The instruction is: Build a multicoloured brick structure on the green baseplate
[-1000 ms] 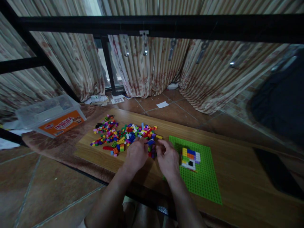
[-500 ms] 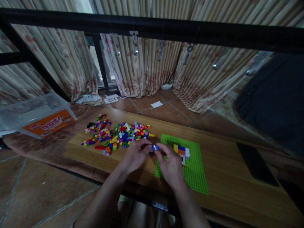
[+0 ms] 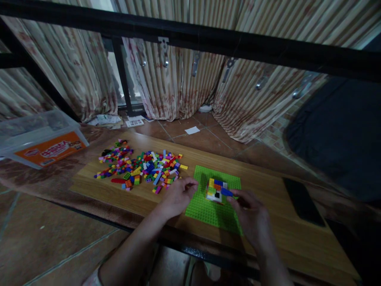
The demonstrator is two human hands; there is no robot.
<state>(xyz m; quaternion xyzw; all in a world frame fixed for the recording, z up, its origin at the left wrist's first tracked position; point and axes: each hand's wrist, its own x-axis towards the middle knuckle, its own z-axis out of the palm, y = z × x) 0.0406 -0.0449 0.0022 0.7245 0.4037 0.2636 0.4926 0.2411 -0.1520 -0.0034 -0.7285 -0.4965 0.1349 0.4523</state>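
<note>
My right hand point(image 3: 253, 210) pinches a blue toy brick point(image 3: 226, 192) between thumb and fingers, at the right side of a small block of bricks point(image 3: 212, 194). That block, yellow, orange, blue, white and black on top, stands on a green studded baseplate point(image 3: 199, 214). I cannot tell whether the held brick touches it. My left hand point(image 3: 177, 196) is over the baseplate's left edge, its thumb and fingers drawn together. Whether anything is between those fingertips does not show.
Loose bricks of many colours point(image 3: 149, 167) lie heaped on the left of the wooden table point(image 3: 258, 190). A clear plastic box with an orange label point(image 3: 50, 151) stands further left. A dark flat slab point(image 3: 302, 200) lies at the right. A black rail point(image 3: 190, 31) crosses above.
The two hands have parted. My right hand has carried the blue brick rightward to the small block, while my left hand has let it go. The view has shifted slightly.
</note>
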